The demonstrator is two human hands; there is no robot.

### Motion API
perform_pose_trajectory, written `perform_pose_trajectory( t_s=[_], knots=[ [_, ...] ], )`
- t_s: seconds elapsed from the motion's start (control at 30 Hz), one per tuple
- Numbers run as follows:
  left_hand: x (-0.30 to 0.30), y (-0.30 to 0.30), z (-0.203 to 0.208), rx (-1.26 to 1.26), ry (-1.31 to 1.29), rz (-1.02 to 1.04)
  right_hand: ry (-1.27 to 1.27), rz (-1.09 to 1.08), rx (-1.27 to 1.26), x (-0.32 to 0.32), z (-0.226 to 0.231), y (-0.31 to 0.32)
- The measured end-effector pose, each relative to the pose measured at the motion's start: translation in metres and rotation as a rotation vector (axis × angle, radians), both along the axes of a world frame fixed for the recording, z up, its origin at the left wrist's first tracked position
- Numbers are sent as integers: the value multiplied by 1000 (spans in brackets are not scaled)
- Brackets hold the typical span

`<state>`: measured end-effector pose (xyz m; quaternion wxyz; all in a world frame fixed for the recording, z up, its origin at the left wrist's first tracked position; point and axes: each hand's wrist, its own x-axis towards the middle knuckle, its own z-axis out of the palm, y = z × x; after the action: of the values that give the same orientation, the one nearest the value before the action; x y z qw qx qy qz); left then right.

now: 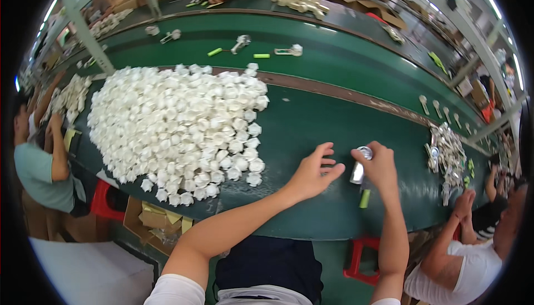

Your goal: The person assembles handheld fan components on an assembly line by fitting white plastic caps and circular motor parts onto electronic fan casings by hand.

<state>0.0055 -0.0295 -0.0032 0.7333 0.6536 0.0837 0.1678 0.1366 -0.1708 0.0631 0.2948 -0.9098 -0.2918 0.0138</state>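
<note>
My right hand (380, 166) is closed around a silvery part (356, 175) with a round end, held just above the dark green worktable (311, 121). Below it a lime-green cylinder (364, 198) shows; whether it hangs from the part or lies on the table I cannot tell. To the left of the part, my left hand (315, 172) is open, its fingers apart and nothing in them. A broad heap of white, many-sided plastic pieces (178, 121) covers the table left of my left hand.
Beyond the table runs a green conveyor belt (345, 55) with loose silvery parts (290, 51). A pile of silvery parts (448, 155) lies at the right. Co-workers (47, 174) sit around. A red stool (105, 202) and an open carton (133, 219) stand below the edge.
</note>
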Motion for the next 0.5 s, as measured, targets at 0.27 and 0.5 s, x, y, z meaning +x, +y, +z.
perform_pose_trajectory(
  t_s=[0.27,0.5],
  knots=[
    [1,36,-7,-116,25,155,751,559,-209,23,50,115],
    [-3,27,4,-210,136,13,-100,902,73,63,10,265]
  ],
)
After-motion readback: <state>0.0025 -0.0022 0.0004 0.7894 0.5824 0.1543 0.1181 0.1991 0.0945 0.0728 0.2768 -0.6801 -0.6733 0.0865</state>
